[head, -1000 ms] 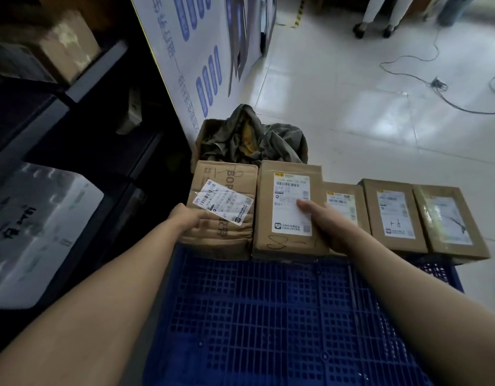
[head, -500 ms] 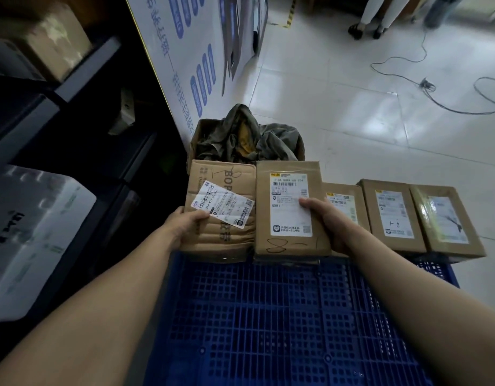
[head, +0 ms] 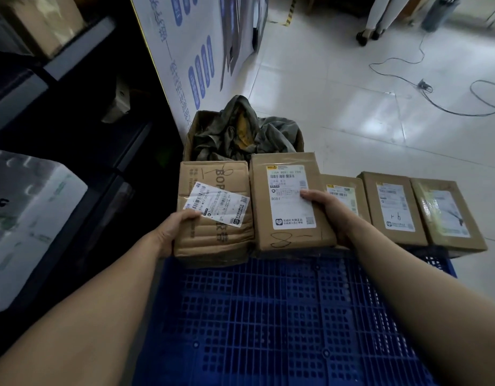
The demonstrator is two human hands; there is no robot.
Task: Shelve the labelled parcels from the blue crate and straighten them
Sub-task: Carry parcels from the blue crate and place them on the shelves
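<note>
Both hands grip parcels at the far edge of the blue crate (head: pixel 282 316), long axes pointing away: left hand (head: pixel 172 232) fingers wrap the creased parcel (head: pixel 213 240) (label askew), right hand (head: pixel 328 215) clasps the labelled parcel (head: pixel 285 174), thumb on its label, three more parcels (head: pixel 391 185) lying rightward.

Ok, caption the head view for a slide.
Left hand grips a creased parcel, right hand a labelled parcel, above the blue crate.
</note>
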